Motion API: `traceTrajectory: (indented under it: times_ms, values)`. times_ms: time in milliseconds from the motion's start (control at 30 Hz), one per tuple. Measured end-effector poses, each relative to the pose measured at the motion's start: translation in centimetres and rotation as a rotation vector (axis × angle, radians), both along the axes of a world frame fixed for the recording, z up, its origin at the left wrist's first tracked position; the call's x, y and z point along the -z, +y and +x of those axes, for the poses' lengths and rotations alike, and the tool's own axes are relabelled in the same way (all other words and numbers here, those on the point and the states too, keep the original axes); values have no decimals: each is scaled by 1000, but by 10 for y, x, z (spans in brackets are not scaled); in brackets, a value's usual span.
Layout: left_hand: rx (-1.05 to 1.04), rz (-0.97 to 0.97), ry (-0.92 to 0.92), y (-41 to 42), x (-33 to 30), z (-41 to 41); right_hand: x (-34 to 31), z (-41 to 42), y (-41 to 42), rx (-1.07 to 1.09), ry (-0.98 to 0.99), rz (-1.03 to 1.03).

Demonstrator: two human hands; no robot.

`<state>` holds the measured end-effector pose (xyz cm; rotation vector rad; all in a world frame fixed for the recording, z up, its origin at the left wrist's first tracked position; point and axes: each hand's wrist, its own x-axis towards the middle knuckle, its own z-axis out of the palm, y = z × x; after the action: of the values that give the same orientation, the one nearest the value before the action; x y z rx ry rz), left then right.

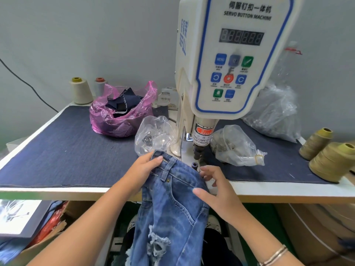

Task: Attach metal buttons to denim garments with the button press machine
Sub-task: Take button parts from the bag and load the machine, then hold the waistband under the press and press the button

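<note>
A white servo button machine stands at the table's middle, its dark press head pointing down at a small dark lower die. Blue ripped denim jeans hang over the table's front edge, waistband lying just left of the die. My left hand grips the waistband's left part near a belt loop. My right hand holds the jeans' right edge beside the die, thumb on the fabric and fingertips curled at the waistband end. A small rivet shows on the denim.
The table is covered in dark denim cloth. A pink bag of fabric scraps and a clear bag lie left of the machine. Clear bags of metal parts lie right. Thread cones stand at far right, others at back left.
</note>
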<state>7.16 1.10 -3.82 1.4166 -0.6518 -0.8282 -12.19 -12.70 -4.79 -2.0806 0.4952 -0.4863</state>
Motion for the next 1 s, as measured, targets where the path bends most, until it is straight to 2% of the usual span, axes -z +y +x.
traceTrajectory:
  times_ms: [133,233,333,400,533,633,733,833,1000]
  values:
    - [116,15,172,1,-12,-4,-7,-4,1,-8,136,15]
    - [119,-24,204,1,-17,-6,-12,-9,-4,-162,338,235]
    - [107,-11,191,-3,-19,-7,-18,-16,-15,-261,476,269]
    - [85,16,173,-7,-17,-8,-20,-19,-20,-214,424,358]
    - [15,63,123,-15,-16,-6,-24,-12,-23,-143,150,776]
    - [-73,85,66,-19,-9,-2,-29,0,-29,-120,85,918]
    - [-138,109,-9,-23,1,2,-32,12,-37,-97,38,942]
    - [-198,94,-35,-28,5,5,-36,28,-44,-70,23,870]
    - [-264,89,12,-36,5,10,-40,49,-53,-45,37,764]
